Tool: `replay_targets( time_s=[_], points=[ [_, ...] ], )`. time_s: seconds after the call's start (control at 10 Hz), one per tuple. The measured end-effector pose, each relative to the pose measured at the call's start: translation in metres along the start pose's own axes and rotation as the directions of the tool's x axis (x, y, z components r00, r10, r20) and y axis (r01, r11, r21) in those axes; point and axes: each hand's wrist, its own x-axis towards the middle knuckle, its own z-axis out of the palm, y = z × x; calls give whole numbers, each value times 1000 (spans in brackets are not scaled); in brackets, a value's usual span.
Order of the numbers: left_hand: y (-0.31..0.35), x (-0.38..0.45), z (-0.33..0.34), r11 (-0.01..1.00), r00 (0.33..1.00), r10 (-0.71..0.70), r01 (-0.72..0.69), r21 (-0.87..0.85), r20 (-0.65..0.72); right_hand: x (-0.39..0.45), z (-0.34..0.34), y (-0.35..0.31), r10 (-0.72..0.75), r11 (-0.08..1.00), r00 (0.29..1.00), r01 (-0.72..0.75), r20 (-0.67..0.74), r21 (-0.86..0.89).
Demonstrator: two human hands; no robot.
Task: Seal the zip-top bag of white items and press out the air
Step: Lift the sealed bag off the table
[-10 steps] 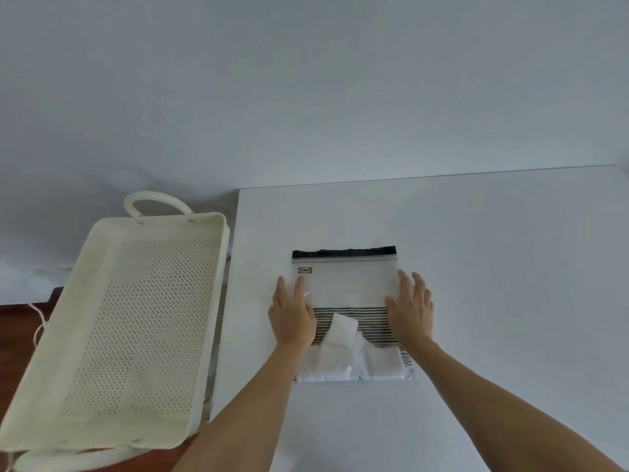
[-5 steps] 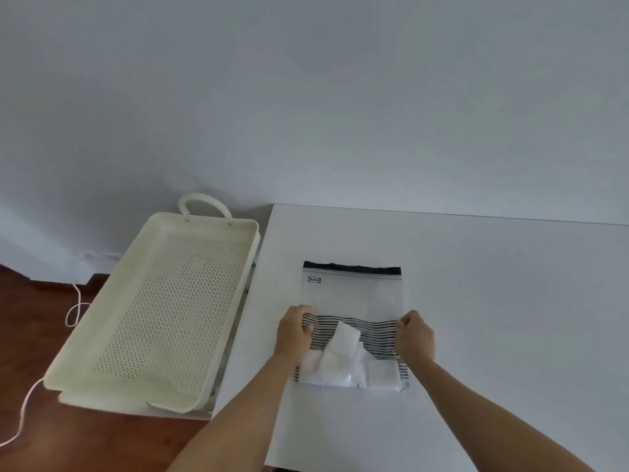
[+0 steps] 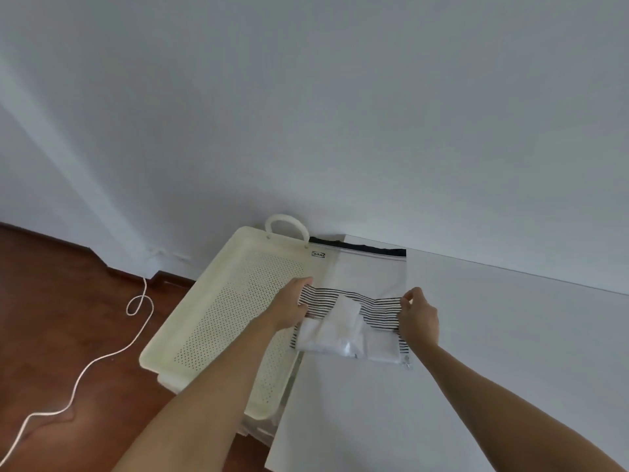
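Observation:
The clear zip-top bag has a black zip strip along its far edge and a band of black stripes across its middle. White folded items sit in its near end. The bag is lifted off the white table and hangs partly over the table's left edge, above the tray. My left hand grips the bag's left side at the stripes. My right hand pinches the right side at the same height.
A cream perforated tray with a loop handle stands left of the table, lower than the tabletop. A white cord trails over the wooden floor at the far left. A plain white wall is behind.
My hands went from lying flat on the bag to gripping its sides, and they have lifted it and carried it left toward the tray. The view has swung left.

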Motion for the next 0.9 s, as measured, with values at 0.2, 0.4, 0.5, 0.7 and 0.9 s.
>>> replay_targets(
  time_s=[0.2, 0.4, 0.5, 0.7, 0.9],
  points=[
    [-79, -4, -85, 993, 993, -113, 114, 21, -15, -26, 73, -86, -24, 998, 994, 17, 111, 67],
    [-156, 3, -122, 978, 981, -190, 185, 95, 48, -51, 140, -126, 24, 999, 979, -18, 204, -32],
    [-180, 10, -124, 973, 974, -201, 186, 135, 108, -60, 161, -136, 95, 992, 959, -69, 267, -106],
    [-207, 21, -114, 959, 964, -219, 183, 215, 154, -64, 184, -140, 179, 975, 919, -116, 353, -192],
    [-208, 23, -105, 963, 968, -208, 177, 203, 140, -64, 177, -138, 221, 967, 900, -153, 377, -203]
  ],
)
